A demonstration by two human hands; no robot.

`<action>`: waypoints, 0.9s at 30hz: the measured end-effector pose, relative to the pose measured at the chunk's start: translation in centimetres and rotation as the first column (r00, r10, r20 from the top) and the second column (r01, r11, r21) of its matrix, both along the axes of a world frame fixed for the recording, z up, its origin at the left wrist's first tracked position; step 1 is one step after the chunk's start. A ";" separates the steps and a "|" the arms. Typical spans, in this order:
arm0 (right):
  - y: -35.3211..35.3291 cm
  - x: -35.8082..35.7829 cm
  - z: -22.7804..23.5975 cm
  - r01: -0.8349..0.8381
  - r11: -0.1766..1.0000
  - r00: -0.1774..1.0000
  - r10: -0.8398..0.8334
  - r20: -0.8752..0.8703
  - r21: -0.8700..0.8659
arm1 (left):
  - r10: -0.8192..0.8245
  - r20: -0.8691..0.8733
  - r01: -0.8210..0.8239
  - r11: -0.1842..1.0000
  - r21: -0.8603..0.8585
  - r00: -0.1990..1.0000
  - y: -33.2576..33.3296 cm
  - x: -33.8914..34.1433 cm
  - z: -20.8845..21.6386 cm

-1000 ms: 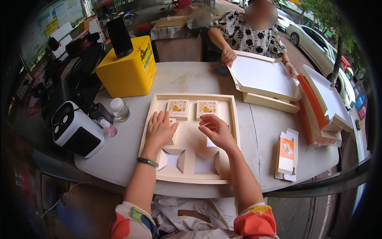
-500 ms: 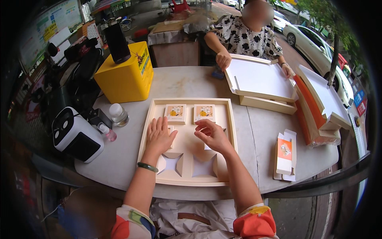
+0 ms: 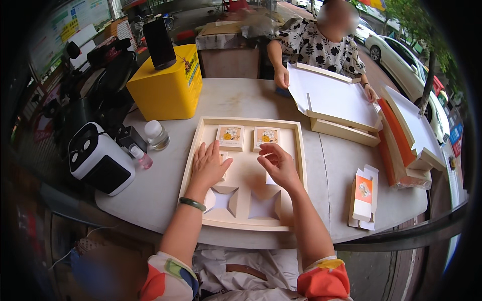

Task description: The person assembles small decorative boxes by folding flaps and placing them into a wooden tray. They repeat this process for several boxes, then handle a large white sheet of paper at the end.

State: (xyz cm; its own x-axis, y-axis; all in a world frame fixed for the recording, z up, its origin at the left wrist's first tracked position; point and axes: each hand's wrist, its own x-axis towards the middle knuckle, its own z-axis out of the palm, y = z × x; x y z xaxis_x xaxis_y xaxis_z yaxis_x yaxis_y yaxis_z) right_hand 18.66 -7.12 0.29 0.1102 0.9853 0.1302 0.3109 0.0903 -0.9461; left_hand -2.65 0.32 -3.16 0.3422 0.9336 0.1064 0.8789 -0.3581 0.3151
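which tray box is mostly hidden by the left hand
The left middle-row box: the left hand covers most of it, while both far boxes show their tops.

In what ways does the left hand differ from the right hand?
The left hand is spread with its fingers straight, while the right hand is curled. A green bangle circles the left hand's wrist; the right hand has none. Both are palm-down or sideways over the tray.

Square floral boxes (image 3: 230,137) inside flat cream tray (image 3: 246,168)
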 end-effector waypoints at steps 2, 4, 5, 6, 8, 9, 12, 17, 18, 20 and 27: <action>0.6 0.8 -1.1 0.168 0.961 0.978 -0.134 -0.161 0.221 | -0.017 -0.017 0.017 1.000 0.003 1.000 -0.1 0.5 0.1; 0.3 1.8 -0.3 0.325 0.898 0.917 -0.222 -0.332 0.297 | 0.014 -0.052 -0.015 1.000 -0.023 0.999 -0.3 0.8 0.4; 0.0 2.4 0.3 0.349 0.882 0.901 -0.223 -0.373 0.317 | 0.010 -0.069 -0.013 0.999 -0.039 0.998 -0.3 1.2 0.2; -0.3 2.8 0.9 0.377 0.863 0.883 -0.225 -0.413 0.337 | 0.004 -0.098 -0.007 0.999 -0.032 0.995 0.1 0.8 -0.1; -1.1 4.0 1.7 0.354 0.834 0.932 -0.273 -0.240 0.423 | 0.005 -0.091 -0.005 1.000 -0.008 0.996 0.5 0.4 -0.3; -2.3 4.8 2.0 0.330 0.796 0.936 -0.344 -0.070 0.508 | 0.002 -0.101 -0.003 1.000 -0.011 0.995 0.5 0.3 -0.2; -5.8 8.0 1.5 0.209 0.728 0.765 -0.538 0.355 0.653 | -0.004 -0.103 0.003 1.000 -0.005 0.995 0.7 0.4 -0.5; -14.0 14.4 -0.6 0.472 0.737 0.348 -0.660 0.666 0.484 | -0.028 -0.059 0.028 1.000 -0.003 0.998 0.0 0.2 -0.5; -15.4 15.5 -0.8 0.558 0.716 0.259 -0.631 0.731 0.421 | -0.034 -0.053 0.034 0.999 0.007 0.998 -0.1 0.0 -0.5; -17.8 17.5 -1.0 0.680 0.671 0.163 -0.531 0.832 0.295 | -0.046 -0.045 0.048 0.998 0.037 0.998 0.3 0.2 -0.7; -19.4 18.7 -2.1 0.718 0.696 0.434 -0.432 0.790 -0.014 | -0.046 -0.013 0.047 0.997 0.060 0.999 0.4 0.1 -0.8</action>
